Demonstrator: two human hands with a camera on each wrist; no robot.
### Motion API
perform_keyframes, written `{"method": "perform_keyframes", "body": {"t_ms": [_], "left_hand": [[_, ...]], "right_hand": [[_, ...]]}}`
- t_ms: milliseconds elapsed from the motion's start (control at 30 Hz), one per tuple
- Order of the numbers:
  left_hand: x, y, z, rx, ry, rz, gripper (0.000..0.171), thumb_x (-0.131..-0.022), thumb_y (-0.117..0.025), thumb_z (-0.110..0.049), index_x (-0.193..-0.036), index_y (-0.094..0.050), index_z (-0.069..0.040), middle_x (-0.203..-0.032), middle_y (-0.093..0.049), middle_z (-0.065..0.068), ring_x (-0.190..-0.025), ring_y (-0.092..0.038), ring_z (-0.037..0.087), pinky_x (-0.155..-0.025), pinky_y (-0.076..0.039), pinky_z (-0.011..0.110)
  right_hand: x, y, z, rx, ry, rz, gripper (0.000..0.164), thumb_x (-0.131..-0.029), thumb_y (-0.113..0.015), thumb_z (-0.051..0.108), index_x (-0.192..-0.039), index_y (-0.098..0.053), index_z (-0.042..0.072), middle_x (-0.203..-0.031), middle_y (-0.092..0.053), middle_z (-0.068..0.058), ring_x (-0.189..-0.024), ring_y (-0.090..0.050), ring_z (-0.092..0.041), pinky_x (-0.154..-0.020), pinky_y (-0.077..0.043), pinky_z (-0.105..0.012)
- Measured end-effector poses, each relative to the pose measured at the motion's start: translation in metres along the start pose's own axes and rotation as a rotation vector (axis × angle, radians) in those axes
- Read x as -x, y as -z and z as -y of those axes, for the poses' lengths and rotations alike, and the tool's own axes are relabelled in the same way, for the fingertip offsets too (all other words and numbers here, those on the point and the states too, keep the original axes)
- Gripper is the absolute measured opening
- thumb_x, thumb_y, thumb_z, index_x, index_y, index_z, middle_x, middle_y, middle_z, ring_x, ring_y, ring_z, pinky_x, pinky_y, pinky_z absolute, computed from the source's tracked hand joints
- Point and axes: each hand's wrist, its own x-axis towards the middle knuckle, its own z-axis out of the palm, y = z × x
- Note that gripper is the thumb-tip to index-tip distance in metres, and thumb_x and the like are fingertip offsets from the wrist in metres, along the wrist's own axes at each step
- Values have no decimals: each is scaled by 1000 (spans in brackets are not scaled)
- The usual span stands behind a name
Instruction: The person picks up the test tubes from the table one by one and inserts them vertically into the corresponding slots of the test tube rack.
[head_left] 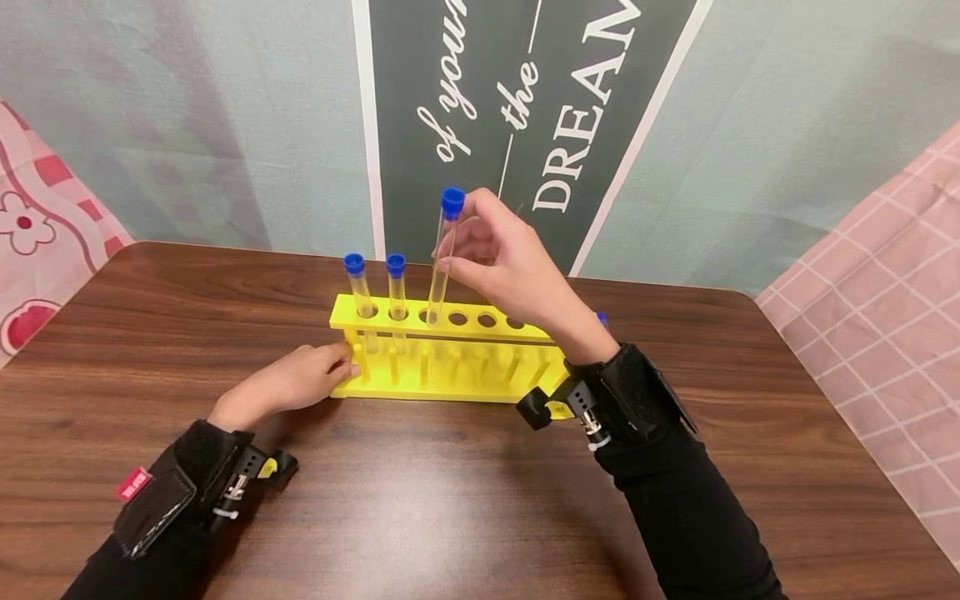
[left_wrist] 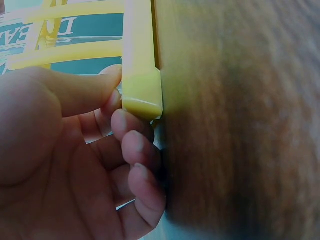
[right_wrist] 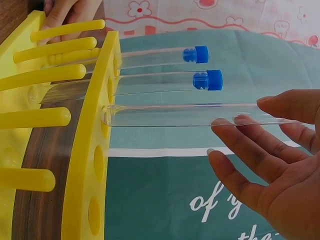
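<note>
A yellow test tube rack (head_left: pixel 450 390) stands on the table, with a row of holes along its top bar and pegs below. My left hand (head_left: pixel 307 377) grips the rack's left end; in the left wrist view, the thumb and fingers (left_wrist: pixel 134 145) lie about its base. Between thumb and fingers, my right hand (head_left: pixel 510 254) pinches a clear test tube (right_wrist: pixel 165 115) with a blue cap (head_left: pixel 452 202). That tube's rounded bottom is at the third hole from the left, slightly tilted. Two more blue-capped test tubes (head_left: pixel 360 287) stand in the first two holes.
Another blue cap (head_left: pixel 602 318) shows behind my right wrist, its tube mostly hidden. A brown wooden table (head_left: pixel 420 508) lies beneath. Behind it hangs a grey-green cloth (head_left: pixel 292 125) with white lettering, and a pink checked cloth (head_left: pixel 892 333) is at the right.
</note>
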Motion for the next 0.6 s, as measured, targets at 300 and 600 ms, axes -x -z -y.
{"method": "perform_keyframes", "body": {"t_ms": [300,600], "left_hand": [[0,0,0,10,-7,-3,24,-95,-49,-16,-75,-42,-7,-61,-34,1,-52,-32,13,-52,-29,27],[0,0,-1,18,3,7,23,-96,-48,-17,-76,-43,-6,-61,-35,1,-52,-32,13,-52,-29,28]], "right_hand": [[-1,0,0,6,-15,2,29,-83,-62,-4,-105,-42,0,-88,-61,-11,-81,-62,-16,-78,-48,-28],[-1,-3,-2,19,-55,21,27,-85,-60,-3,-105,-42,-1,-89,-62,-12,-81,-62,-15,-77,-48,-28]]}}
